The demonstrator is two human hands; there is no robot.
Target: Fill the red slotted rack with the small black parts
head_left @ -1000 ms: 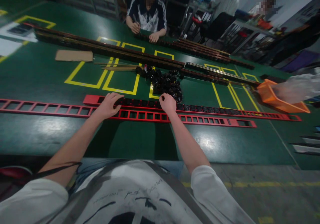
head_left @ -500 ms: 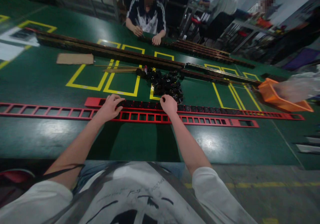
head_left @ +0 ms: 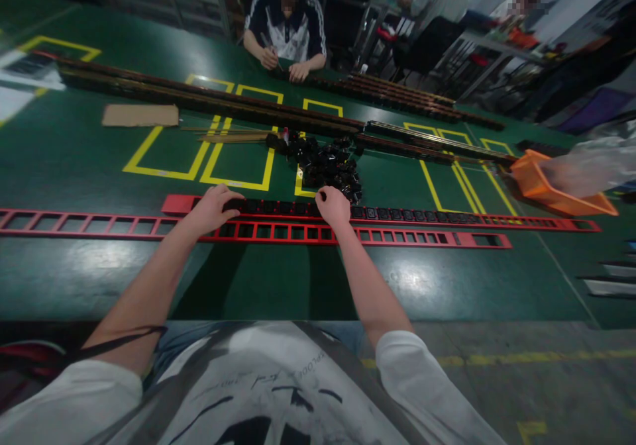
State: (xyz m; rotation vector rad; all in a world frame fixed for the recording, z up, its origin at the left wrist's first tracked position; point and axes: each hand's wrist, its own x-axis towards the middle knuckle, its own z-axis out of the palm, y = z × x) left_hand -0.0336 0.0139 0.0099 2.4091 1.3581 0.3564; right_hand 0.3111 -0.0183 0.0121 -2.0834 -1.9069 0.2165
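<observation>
Hardly anything has shifted vs 1 s ago: L hand (head_left: 211,208) has slid a touch left along the far red strip (head_left: 447,218), and R hand (head_left: 332,206) stays put. L hand lies palm-down on that strip, fingers loose, not clamped. R hand's fingers curl at the strip's far edge; can't tell if they pinch anything. Strip lies across the green table (head_left: 74,160), just beside the near red strip (head_left: 99,223) w/ empty slots. Pile of black parts (head_left: 328,163) sits just beyond R hand, orange bin (head_left: 546,190) far right.
</observation>
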